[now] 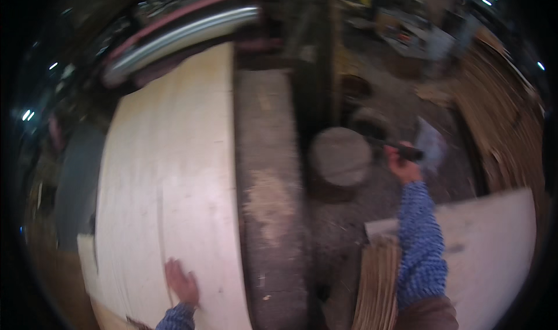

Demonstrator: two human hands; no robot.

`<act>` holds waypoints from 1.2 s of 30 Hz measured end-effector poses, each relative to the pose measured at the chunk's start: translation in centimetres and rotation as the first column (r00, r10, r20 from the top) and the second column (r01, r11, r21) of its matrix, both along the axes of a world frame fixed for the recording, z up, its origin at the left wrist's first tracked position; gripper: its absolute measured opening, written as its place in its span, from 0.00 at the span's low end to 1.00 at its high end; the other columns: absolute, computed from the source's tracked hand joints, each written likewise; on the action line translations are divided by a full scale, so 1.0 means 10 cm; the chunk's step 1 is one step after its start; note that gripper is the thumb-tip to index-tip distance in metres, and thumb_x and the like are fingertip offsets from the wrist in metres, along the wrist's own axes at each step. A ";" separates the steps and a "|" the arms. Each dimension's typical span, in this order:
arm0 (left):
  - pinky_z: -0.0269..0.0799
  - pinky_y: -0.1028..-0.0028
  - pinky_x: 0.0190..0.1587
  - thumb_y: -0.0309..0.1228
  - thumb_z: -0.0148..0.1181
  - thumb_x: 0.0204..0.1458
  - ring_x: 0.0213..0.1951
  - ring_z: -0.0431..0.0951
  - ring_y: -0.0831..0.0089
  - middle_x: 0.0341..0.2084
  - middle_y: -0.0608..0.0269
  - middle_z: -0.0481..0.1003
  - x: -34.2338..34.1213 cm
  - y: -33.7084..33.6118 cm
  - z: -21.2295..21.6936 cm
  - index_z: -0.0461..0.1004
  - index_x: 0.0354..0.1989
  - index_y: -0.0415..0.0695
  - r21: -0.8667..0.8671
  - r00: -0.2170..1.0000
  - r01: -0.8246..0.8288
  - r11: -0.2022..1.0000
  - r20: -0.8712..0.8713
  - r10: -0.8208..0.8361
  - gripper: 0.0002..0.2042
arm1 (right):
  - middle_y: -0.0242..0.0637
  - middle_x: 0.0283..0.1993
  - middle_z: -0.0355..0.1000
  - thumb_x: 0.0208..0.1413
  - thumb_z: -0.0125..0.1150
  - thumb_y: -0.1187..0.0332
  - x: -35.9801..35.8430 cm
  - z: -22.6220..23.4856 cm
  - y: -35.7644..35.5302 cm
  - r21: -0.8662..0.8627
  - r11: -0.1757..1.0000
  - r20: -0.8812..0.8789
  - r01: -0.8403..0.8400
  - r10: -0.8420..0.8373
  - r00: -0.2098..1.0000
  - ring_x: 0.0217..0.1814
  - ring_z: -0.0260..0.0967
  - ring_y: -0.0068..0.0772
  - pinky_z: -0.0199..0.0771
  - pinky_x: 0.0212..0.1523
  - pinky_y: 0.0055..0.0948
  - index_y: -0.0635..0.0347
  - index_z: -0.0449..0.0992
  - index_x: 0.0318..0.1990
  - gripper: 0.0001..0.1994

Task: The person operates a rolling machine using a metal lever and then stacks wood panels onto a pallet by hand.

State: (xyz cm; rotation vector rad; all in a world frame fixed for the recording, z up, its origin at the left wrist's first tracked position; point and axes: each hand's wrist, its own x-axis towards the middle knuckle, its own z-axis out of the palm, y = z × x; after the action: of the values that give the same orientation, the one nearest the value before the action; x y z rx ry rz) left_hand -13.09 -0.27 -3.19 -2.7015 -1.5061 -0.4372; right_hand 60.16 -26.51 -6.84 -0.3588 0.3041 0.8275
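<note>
My left hand (182, 282) lies flat, fingers apart, on a large pale sheet of wood veneer (168, 173) that runs away from me toward a steel roller (180, 33). My right hand (403, 166) is raised to the right and closed around a dark handle-like tool (401, 150) that points left toward a round grey block (340, 155). A blue knitted sleeve (421, 243) covers my right forearm. The picture is blurred, so I cannot make out what kind of tool it is.
A grey, worn machine bed (270, 214) runs beside the veneer sheet. A pale board (494, 243) and a stack of thin veneer strips (378, 283) sit at lower right. More curved veneer sheets (505, 126) pile up at the right edge. Cluttered workshop floor lies beyond.
</note>
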 end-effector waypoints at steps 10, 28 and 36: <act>0.48 0.47 0.62 0.37 0.60 0.45 0.63 0.54 0.42 0.61 0.44 0.60 -0.03 0.10 0.21 0.66 0.55 0.39 -0.101 0.988 -0.020 0.995 0.153 0.035 0.28 | 0.37 0.39 0.77 0.61 0.53 0.57 -2.60 1.49 0.84 -0.516 0.854 0.516 0.063 0.251 0.819 0.24 0.69 0.21 0.71 0.25 0.22 0.54 0.71 0.42 0.12; 0.71 0.67 0.31 0.57 0.44 0.60 0.24 0.69 0.71 0.17 0.68 0.67 -4.79 -0.04 0.22 0.72 0.26 0.47 -0.892 0.049 0.360 -0.274 -0.276 0.960 0.25 | 0.62 0.66 0.53 0.53 0.55 0.66 -6.30 0.78 1.74 -0.404 0.255 0.065 0.879 0.966 -0.250 0.68 0.50 0.62 0.46 0.68 0.51 0.74 0.57 0.62 0.30; 0.58 0.60 0.64 0.53 0.39 0.62 0.61 0.64 0.58 0.60 0.53 0.64 -4.33 0.30 0.08 0.56 0.65 0.36 -0.832 -0.076 0.527 0.174 0.158 0.985 0.33 | 0.57 0.72 0.42 0.55 0.53 0.42 -7.00 2.47 3.47 0.043 0.770 0.640 0.636 0.468 -0.610 0.75 0.40 0.52 0.40 0.71 0.44 0.71 0.46 0.68 0.46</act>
State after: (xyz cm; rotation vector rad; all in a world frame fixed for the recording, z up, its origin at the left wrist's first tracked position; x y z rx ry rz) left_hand -56.43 2.70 -2.41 -0.6857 -4.0198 -2.6903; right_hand -9.80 8.18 17.90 -1.6745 -1.5008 -0.4872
